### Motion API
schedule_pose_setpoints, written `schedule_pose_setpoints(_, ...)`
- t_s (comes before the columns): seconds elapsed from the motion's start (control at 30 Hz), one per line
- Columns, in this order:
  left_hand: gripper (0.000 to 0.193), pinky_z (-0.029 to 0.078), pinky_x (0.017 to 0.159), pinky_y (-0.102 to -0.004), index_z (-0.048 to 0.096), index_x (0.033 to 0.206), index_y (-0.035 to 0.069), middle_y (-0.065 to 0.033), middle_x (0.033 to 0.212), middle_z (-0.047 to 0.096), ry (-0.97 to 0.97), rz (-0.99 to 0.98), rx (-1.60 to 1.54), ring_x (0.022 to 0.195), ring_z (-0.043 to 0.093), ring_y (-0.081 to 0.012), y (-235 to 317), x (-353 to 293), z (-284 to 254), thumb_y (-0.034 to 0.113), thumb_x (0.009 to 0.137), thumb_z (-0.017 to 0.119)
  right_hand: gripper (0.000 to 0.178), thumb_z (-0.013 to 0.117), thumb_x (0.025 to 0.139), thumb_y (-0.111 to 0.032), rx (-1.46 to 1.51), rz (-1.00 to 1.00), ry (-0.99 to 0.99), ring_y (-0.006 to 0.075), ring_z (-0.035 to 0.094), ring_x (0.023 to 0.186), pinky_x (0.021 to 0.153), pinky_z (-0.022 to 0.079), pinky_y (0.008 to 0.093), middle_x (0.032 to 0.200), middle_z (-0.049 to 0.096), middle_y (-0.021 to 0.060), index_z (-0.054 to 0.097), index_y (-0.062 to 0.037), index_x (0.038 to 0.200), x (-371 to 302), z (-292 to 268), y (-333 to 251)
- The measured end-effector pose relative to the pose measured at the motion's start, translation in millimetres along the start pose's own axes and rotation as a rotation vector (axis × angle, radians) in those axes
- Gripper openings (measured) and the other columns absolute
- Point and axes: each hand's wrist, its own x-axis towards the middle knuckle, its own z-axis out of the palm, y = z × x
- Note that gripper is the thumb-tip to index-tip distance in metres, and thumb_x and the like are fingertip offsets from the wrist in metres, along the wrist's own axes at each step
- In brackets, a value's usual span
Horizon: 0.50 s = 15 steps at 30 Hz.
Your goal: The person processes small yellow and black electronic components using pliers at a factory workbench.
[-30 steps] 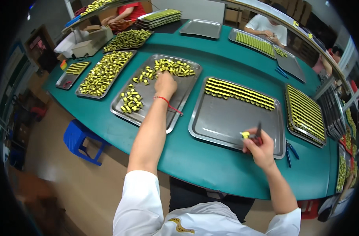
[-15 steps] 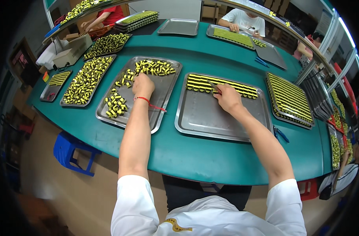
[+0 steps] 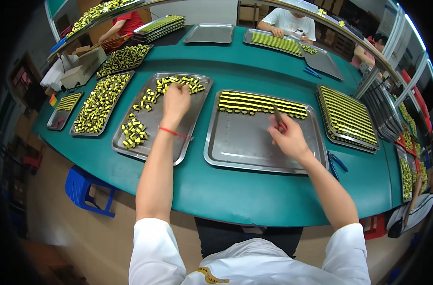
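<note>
Red-handled tool (image 3: 278, 116) in curled right fingers (image 3: 276, 135); left fingers (image 3: 179, 89) bunched

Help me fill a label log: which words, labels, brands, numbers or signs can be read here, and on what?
White shirt: yellow emblem with small lettering; its wording is not copied here.
Yellow-and-black pieces: no readable text.
Pale wall panel: any print is too blurred to read.

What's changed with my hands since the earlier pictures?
Your right hand went forward to the rows, then drew back toward you, tool still in its grip; the yellow piece it first held no longer shows there. Your left hand shifted slightly right at the pile. The trays stayed put.
</note>
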Motion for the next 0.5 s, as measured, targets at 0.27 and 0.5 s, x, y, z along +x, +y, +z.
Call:
schedule_pose_setpoints(0.27, 0.021, 0.042, 0.061, -0.0302, 0.061, 0.101, 0.003, -0.0054, 0.087, 0.062, -0.935, -0.706, -1.517, 0.065, 0.047, -0.0112, 137, -122, 39, 0.021, 0.1, 0.051, 0.037, 0.044, 0.067, 0.013, 0.996, 0.129, -0.252, 0.0254, 0.058, 0.059, 0.042, 0.03, 0.027, 0.078, 0.055, 0.0135, 0.048, -0.0048, 0.099, -77, -29, 6)
schedule_pose_setpoints(0.5, 0.026, 0.041, 0.063, -0.0227, 0.06, 0.116, -0.001, -0.0005, 0.089, 0.06, -0.795, -0.249, -0.907, 0.07, 0.05, -0.0066, 151, -160, 37, 0.01, 0.093, 0.065, 0.038, 0.042, 0.071, 0.012, 1.06, 0.238, -0.541, 0.027, 0.067, 0.077, 0.052, 0.045, 0.0278, 0.092, 0.062, 0.0185, 0.049, 0.0021, 0.107, -100, -38, -6)
